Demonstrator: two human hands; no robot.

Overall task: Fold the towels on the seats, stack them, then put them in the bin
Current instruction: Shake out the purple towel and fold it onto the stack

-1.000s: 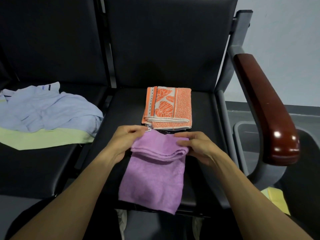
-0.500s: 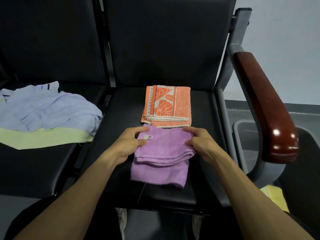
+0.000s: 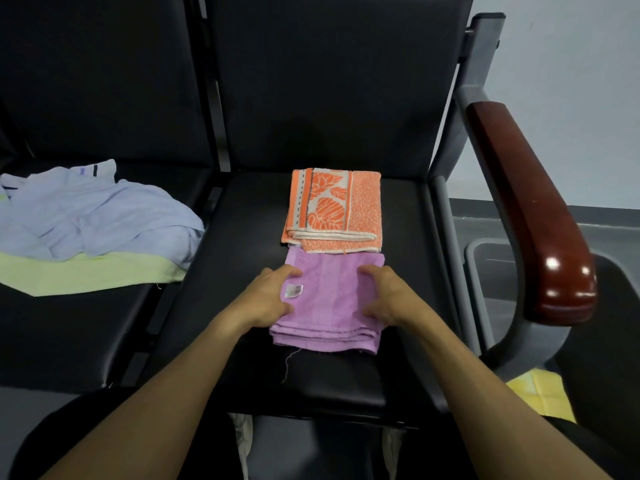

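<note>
Purple towel point(image 3: 334, 303) is folded small and lies at the front-middle of the seat point(image 3: 242, 237), touching the near edge of the folded orange towel point(image 3: 334, 211). Left hand point(image 3: 266, 299) and right hand point(image 3: 388, 296) rest on its two sides w/ relaxed fingers pressing flat, grasping nothing. To do this step well, I think: smooth the layers, align the front edges, then lift w/ both hands onto the orange one. Blue towel point(image 3: 93, 216) and green towel point(image 3: 83, 275) wait unfolded on the left seat; bin point(image 3: 491, 265) is at right.
</note>
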